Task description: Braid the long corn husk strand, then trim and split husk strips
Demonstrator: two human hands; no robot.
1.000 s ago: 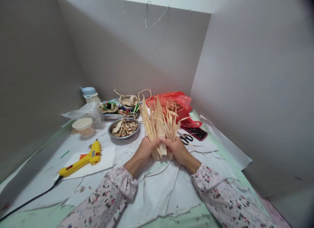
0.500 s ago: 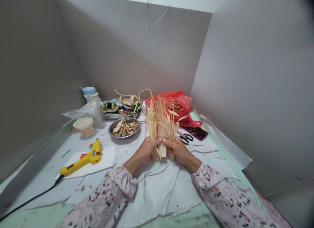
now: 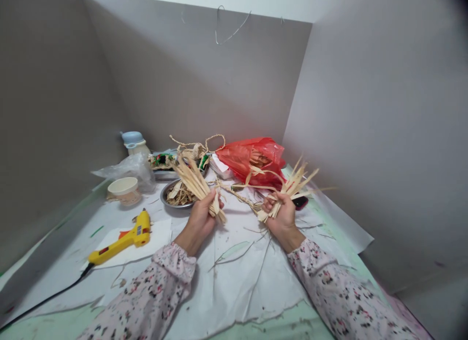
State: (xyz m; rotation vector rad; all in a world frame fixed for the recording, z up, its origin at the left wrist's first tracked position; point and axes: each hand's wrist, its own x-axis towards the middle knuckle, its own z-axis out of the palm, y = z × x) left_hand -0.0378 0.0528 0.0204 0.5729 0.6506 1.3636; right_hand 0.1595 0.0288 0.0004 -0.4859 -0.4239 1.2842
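Note:
My left hand (image 3: 199, 218) grips a bundle of dried husk strips (image 3: 193, 180), which fans up and to the left over a metal bowl. My right hand (image 3: 282, 214) is shut around a second, shorter bundle of dried husk strips (image 3: 290, 190), whose ends splay out to the right. A thin twisted husk strand (image 3: 236, 194) spans the gap between the two bundles. Both hands are raised above the paper-covered table, with floral sleeves at the wrists.
A yellow glue gun (image 3: 124, 241) lies on white paper at left, its black cord trailing to the corner. Behind stand a metal bowl of husk scraps (image 3: 175, 197), a red plastic bag (image 3: 248, 159), a cup (image 3: 123, 190) and a bottle (image 3: 133, 142). Walls close both sides.
My hands have moved apart. The single bundle held between them is now two bundles, one in each hand, joined by a thin strand. The scissors are no longer visible.

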